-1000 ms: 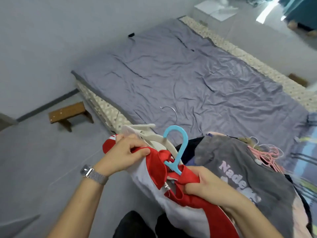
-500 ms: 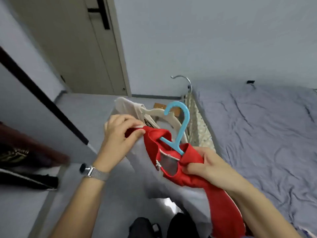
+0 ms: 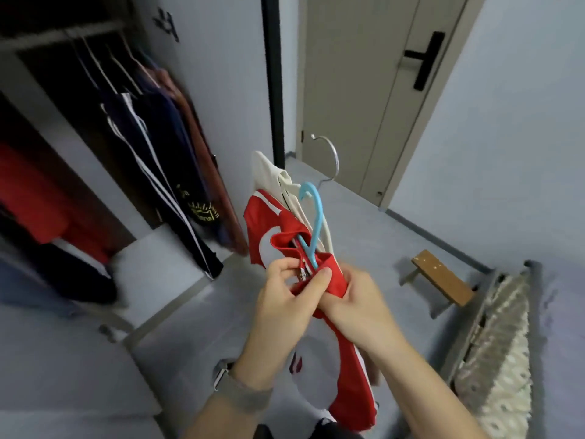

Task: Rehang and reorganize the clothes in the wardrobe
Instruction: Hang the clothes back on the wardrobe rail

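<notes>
A red and white jacket [image 3: 269, 223] hangs on a blue plastic hanger [image 3: 313, 210] in front of me. Both hands meet at its red collar: my left hand [image 3: 285, 299] pinches the collar and zipper from the left, my right hand [image 3: 357, 305] grips the collar from the right. Behind it hangs a cream garment [image 3: 272, 175] on a hanger with a metal hook [image 3: 330, 156]; what holds that hanger is hidden. The open wardrobe [image 3: 63, 128] is at the left, with several dark garments [image 3: 152, 153] hanging from its rail [image 3: 60, 36].
A closed beige door [image 3: 364, 90] with a black handle stands straight ahead. A small wooden stool [image 3: 440, 277] sits on the grey floor to the right, beside the bed's edge [image 3: 500, 343]. Red and dark clothes [image 3: 34, 198] fill the wardrobe's left part.
My view has swung left from the bed to the wardrobe and door. My hands have come together at the jacket's collar; the left hand moved off the shoulder to the zipper.
</notes>
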